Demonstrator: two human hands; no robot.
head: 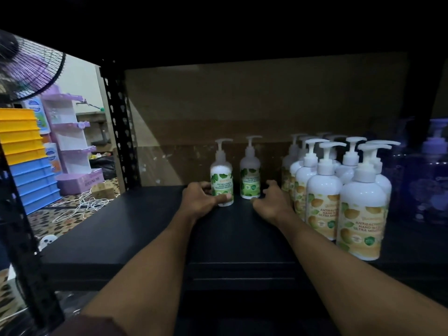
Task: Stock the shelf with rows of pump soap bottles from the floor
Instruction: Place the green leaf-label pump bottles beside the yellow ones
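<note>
I read the view from the left edge inward. Outside the shelving unit hangs a black wire-guarded fan (31, 69). Below it stands a stack of yellow and blue plastic trays (21, 139), with a lilac and white plastic display rack (70, 141) beside it. A loose white cable (82, 204) lies on the patterned floor. A black perforated steel upright (120, 132) stands at the left rear corner of the black shelf board (135, 221).

Near the rear edge of the shelf board, about midway along it, stands a white plastic pump soap bottle with a green leaf label, the left green-label bottle (221, 175). My left hand (202, 198) grips its lower body, thumb across the front and fingers curled round behind. The bottle is upright on the board.

Just beside it, with a narrow gap between them, stands a matching bottle, the right green-label bottle (250, 175), also upright. My right hand (274, 201) lies just to its right, fingers loosely curled and holding nothing. I cannot tell whether the thumb tip touches the bottle's base.

Further right, white pump bottles with orange fruit labels, the orange-label bottles (324, 190), stand in close rows running from near the front edge toward the rear. At the right end stand dim translucent purple pump bottles (434, 170).
</note>
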